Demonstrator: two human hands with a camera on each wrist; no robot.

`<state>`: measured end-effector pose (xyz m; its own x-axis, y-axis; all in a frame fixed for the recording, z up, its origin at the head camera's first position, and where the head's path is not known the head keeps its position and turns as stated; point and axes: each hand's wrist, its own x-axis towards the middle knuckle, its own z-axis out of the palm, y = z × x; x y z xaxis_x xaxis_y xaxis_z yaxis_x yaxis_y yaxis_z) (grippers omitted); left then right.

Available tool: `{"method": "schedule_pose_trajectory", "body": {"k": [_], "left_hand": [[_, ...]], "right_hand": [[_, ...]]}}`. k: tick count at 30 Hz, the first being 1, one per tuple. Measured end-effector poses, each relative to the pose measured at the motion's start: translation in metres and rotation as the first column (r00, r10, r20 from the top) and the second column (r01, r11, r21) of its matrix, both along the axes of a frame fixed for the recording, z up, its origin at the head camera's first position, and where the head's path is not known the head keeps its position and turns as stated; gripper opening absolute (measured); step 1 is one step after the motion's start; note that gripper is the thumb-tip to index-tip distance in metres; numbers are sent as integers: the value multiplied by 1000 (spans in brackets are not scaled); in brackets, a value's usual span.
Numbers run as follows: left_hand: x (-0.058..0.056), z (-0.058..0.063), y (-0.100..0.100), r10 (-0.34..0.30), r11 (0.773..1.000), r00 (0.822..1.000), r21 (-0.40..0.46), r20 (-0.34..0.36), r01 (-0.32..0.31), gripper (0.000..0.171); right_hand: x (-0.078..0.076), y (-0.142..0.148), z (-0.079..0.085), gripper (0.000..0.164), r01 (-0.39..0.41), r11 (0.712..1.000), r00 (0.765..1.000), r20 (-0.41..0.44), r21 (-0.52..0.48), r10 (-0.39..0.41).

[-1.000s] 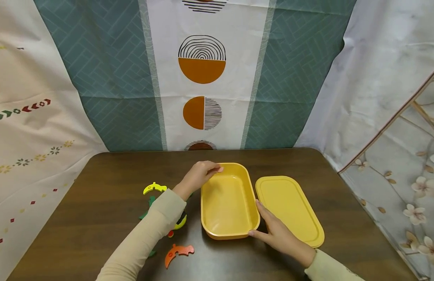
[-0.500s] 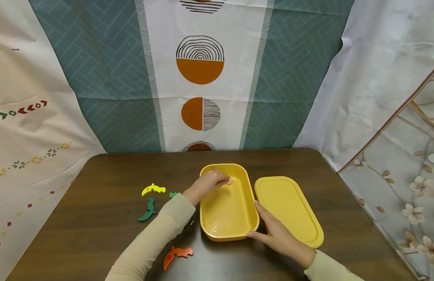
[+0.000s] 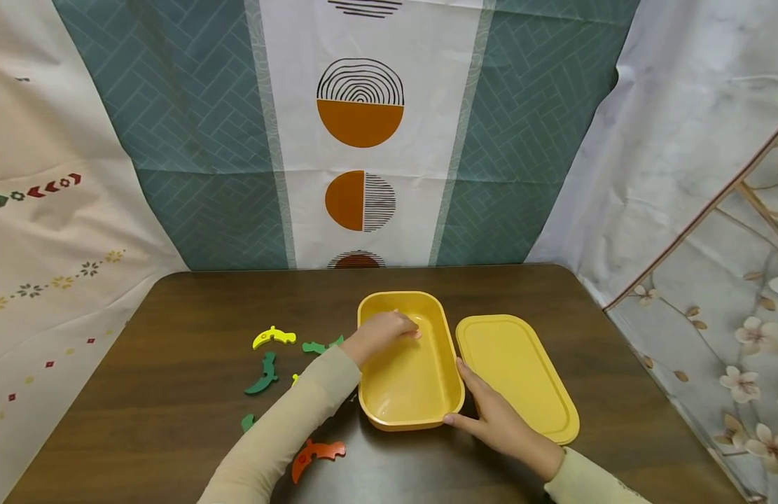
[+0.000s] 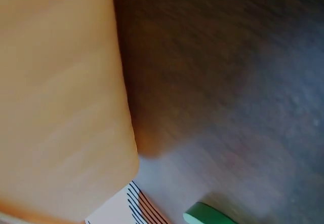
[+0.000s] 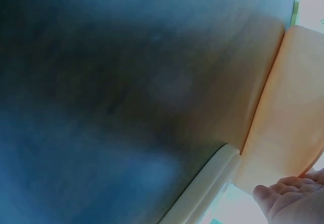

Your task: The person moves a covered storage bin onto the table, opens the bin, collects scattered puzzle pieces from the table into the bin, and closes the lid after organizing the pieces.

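A yellow rectangular plastic box [image 3: 404, 399] stands open-topped on the table, and its wall [image 4: 61, 102] fills the left side of the left wrist view. My left hand [image 3: 389, 333] reaches over the box's left rim, down inside it. Its fingertips point downward, and I cannot tell if anything is between them. My right hand [image 3: 492, 413] touches the outside of the box's near right corner, fingers along the right wall and thumb at the near rim. In the right wrist view, the fingers [image 5: 291, 186] lie beside the wall [image 5: 278, 112].
A yellow lid [image 3: 521, 378] lies right of the box. Left of it lie small curved, claw-shaped pieces: a yellow one [image 3: 274, 337], a dark green one [image 3: 263, 374], a green one [image 3: 314, 347] and an orange-red one [image 3: 317, 455]. My left sleeve [image 3: 288, 427] covers others.
My left hand has moved from the far left rim into the box, toward the right and nearer me. Pieces under the left arm have come into view. The right hand stays at the box.
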<state>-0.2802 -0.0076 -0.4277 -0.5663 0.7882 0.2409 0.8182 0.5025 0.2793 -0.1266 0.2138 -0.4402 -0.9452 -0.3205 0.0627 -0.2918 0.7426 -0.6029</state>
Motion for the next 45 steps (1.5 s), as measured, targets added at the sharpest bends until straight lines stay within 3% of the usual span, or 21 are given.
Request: {"method": "schedule_pose_trajectory", "body": {"k": [6, 14, 19, 30, 35, 42, 45], "left_hand": [[3, -3, 7, 1, 994, 994, -108, -109, -13, 18], [6, -3, 9, -1, 992, 996, -129, -87, -10, 19], [7, -4, 9, 20, 996, 996, -80, -86, -27, 19], [4, -4, 7, 50, 998, 999, -37, 0, -50, 33], [8, -3, 2, 82, 996, 996, 40, 39, -84, 40], [15, 1, -7, 117, 984, 993, 142, -29, -112, 40], [18, 3, -12, 166, 974, 986, 160, -17, -161, 40]], "right_hand": [[2, -2, 0, 92, -3, 1000, 1000, -2, -5, 3], [1, 1, 1, 93, 1, 1000, 1000, 15, -19, -1], [1, 1, 0, 93, 0, 1000, 1000, 18, -16, 0], [1, 1, -1, 91, -3, 1000, 1000, 14, -20, 3], [2, 0, -1, 90, -8, 1000, 1000, 21, -22, 9], [3, -1, -1, 91, 5, 1000, 999, 35, -13, -4], [3, 0, 0, 91, 11, 1000, 999, 38, -13, -10]]}}
